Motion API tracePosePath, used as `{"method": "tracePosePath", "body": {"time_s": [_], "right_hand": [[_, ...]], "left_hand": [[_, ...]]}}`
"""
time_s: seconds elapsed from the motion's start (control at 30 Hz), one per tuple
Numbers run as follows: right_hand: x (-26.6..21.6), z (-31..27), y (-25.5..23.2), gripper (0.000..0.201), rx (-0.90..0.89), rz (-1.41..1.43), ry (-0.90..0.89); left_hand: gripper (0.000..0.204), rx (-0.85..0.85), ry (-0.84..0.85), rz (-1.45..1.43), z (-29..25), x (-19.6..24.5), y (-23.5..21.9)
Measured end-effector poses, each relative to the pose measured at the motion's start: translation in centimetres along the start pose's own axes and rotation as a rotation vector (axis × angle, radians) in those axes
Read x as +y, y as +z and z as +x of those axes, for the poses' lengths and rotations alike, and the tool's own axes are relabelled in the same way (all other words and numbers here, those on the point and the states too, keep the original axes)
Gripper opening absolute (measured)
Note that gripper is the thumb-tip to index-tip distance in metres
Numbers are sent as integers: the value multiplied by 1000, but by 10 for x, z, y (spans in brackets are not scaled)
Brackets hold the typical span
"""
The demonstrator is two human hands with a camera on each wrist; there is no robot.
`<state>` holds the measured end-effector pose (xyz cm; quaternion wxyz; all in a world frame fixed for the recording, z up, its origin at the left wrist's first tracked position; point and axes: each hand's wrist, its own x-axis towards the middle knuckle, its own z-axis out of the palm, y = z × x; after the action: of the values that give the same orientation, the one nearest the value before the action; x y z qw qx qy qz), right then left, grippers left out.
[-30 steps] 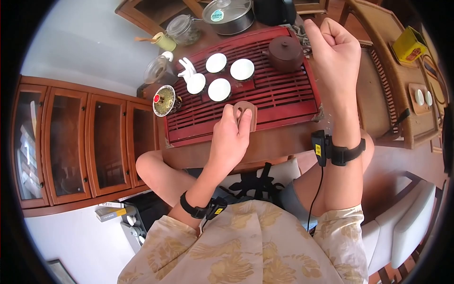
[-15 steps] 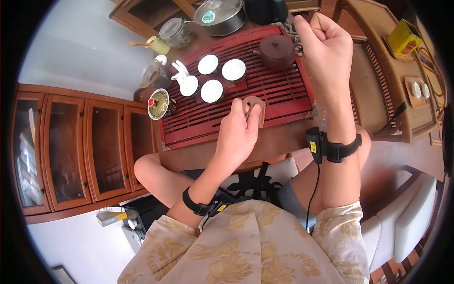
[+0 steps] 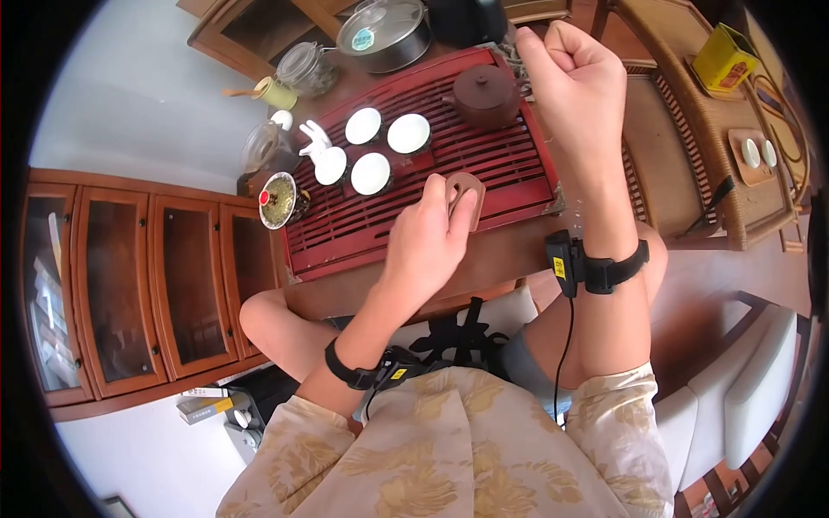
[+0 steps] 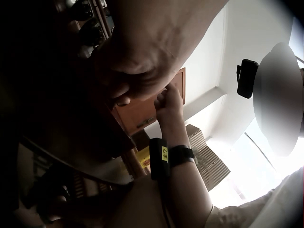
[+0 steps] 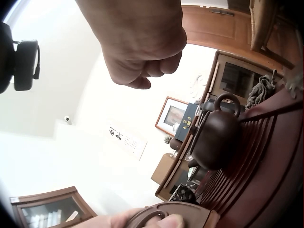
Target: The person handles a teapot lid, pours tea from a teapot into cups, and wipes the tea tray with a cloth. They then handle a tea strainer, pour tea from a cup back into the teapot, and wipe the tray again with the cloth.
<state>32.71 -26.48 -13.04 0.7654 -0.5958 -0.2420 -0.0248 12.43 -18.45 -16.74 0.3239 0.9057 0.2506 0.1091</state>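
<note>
Over the front edge of the red slatted tea tray (image 3: 345, 243), my left hand (image 3: 425, 246) pinches a small flat brown piece (image 3: 474, 185) between thumb and fingers. In the right wrist view this brown piece (image 5: 195, 212) has a raised oval ring around an opening. My right hand (image 3: 580, 97) is raised beside the tray's right side, its fingers curled into a fist, with nothing visible in it. A dark brown teapot (image 3: 485, 99) with its lid on stands on the tray, left of that fist. Several white-lined cups (image 3: 371, 173) sit mid-tray.
A lidded bowl (image 3: 280, 203) with a red knob stands at the tray's left end, near a white figurine (image 3: 316, 138). Behind are a glass jar (image 3: 306, 69) and a glass-lidded pan (image 3: 384, 39). A rattan chair (image 3: 661, 155) stands at right.
My left hand has moved a little right and away from the cups, still pinching the brown piece. The right fist stays raised near the teapot. The head view has shifted slightly.
</note>
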Motion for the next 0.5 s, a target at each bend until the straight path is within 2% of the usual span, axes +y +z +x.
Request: {"method": "tracePosePath", "body": {"time_s": [0.07, 0.17, 0.2, 0.3, 0.33, 0.5], "right_hand": [[3, 2, -2, 56, -2, 28, -35], [-3, 5, -2, 56, 31, -43, -50], [-11, 6, -6, 48, 13, -132, -87], [-10, 7, -8, 49, 13, -136, -105], [-10, 7, -8, 49, 15, -129, -99], [-11, 6, -10, 49, 28, -109, -96]], "left_hand": [[32, -84, 20, 68, 4, 7, -14], [31, 51, 390, 109, 14, 6, -15], [28, 46, 438, 127, 18, 10, -14], [22, -112, 397, 97, 31, 22, -13], [21, -143, 449, 37, 36, 23, -9], [19, -147, 572, 36, 45, 35, 9]]}}
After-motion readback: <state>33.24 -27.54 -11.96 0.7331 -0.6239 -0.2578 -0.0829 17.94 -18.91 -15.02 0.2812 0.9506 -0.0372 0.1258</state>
